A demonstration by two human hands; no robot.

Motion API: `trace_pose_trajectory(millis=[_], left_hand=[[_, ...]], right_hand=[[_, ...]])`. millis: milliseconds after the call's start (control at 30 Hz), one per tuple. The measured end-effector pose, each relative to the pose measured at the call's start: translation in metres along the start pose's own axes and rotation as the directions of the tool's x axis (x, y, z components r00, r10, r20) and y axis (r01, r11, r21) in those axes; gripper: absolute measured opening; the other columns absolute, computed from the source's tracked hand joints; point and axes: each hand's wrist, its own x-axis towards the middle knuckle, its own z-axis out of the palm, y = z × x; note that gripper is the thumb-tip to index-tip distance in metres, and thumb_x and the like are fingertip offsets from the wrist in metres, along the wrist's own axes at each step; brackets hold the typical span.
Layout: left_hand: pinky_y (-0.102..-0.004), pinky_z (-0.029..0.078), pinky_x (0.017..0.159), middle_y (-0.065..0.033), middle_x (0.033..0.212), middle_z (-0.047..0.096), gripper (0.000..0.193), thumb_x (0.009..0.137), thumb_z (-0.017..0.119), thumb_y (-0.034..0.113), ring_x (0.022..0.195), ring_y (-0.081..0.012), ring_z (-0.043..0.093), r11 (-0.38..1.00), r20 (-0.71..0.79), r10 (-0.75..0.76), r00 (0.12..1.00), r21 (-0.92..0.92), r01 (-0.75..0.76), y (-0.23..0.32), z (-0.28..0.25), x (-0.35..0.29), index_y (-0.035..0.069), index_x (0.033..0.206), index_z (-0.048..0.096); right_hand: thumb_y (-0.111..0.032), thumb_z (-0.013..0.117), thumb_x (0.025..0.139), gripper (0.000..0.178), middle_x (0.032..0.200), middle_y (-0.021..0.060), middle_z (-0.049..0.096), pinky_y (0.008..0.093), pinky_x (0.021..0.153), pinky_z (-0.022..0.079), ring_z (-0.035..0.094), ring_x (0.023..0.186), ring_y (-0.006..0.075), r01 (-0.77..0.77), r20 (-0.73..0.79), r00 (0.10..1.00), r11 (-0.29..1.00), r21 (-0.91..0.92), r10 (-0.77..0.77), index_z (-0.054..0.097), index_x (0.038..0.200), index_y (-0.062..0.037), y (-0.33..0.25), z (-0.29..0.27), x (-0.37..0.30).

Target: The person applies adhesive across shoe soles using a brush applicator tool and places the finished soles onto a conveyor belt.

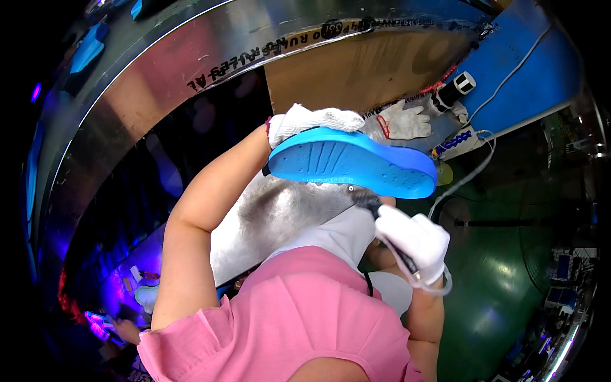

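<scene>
My left hand point(313, 119), in a white knit glove, grips a bright blue shoe sole point(347, 162) along its far edge. The sole is tilted so that a face with several curved grooves and small dimples shows; its right end looks more violet. Closer to me, my right hand point(414, 240) is gloved too and closed round the handle of a dark brush point(368, 200). The brush's bristles are just below the sole's near edge; whether they touch it I cannot tell. A thin pale cord or tube loops by my right wrist. Under the sole lies a shiny metal sheet point(254, 223).
Beyond my hands curves a metal rim point(146, 76) backed by a cardboard sheet point(356, 70). A spare white glove point(405, 121), a black-and-white cylinder point(455, 92) and a white block with a cable point(457, 144) sit at right. Another person's hand point(126, 330) shows lower left.
</scene>
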Motion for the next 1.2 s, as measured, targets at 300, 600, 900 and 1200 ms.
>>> trace_pose_trajectory(millis=[300,600,900,1200], left_hand=[[-0.0576,0.054,0.078,-0.0329,0.119,0.055,0.078,0.091,0.045,0.064,0.104,-0.0430,0.062,0.181,0.513,0.219,0.830,-0.857,0.483,0.044,0.027,0.002,0.006,0.143,0.041],[-0.0476,0.054,0.080,-0.0296,0.113,0.061,0.083,0.091,0.037,0.068,0.088,-0.0406,0.065,-0.084,-0.062,-0.027,0.998,-0.994,-0.064,0.080,0.110,-0.006,-0.003,0.133,0.047],[-0.0631,0.054,0.073,-0.0332,0.133,0.046,0.094,0.085,0.046,0.071,0.100,-0.0463,0.062,0.304,-0.147,0.204,0.968,-0.930,-0.206,0.186,0.032,-0.157,0.009,0.151,0.020],[-0.0250,0.051,0.052,-0.0103,0.107,0.060,0.064,0.094,0.047,0.054,0.080,-0.0231,0.061,0.541,-0.887,0.289,0.360,-0.159,-0.826,0.228,-0.033,-0.302,0.003,0.131,0.048]], right_hand=[[-0.003,0.080,0.062,0.029,0.091,0.0094,0.073,0.0286,0.055,0.045,0.058,0.060,0.0216,-0.029,-0.036,0.999,0.963,0.267,0.040,0.071,0.089,-0.0086,0.003,0.003,0.003],[-0.004,0.076,0.068,0.030,0.097,0.0080,0.071,0.0316,0.059,0.049,0.059,0.067,0.0202,0.115,-0.307,0.942,0.990,-0.085,-0.136,0.072,0.097,-0.0109,-0.011,0.042,0.040],[-0.029,0.074,0.085,0.036,0.085,0.0130,0.062,0.0317,0.062,0.043,0.054,0.073,0.0211,0.112,-0.421,0.853,0.679,0.725,0.309,0.053,0.101,-0.0043,-0.028,0.019,-0.016],[-0.015,0.077,0.081,0.031,0.090,0.0155,0.066,0.0270,0.067,0.047,0.056,0.072,0.0164,0.103,-0.321,0.922,0.658,0.746,0.219,0.058,0.101,-0.0006,-0.013,0.048,0.000]])
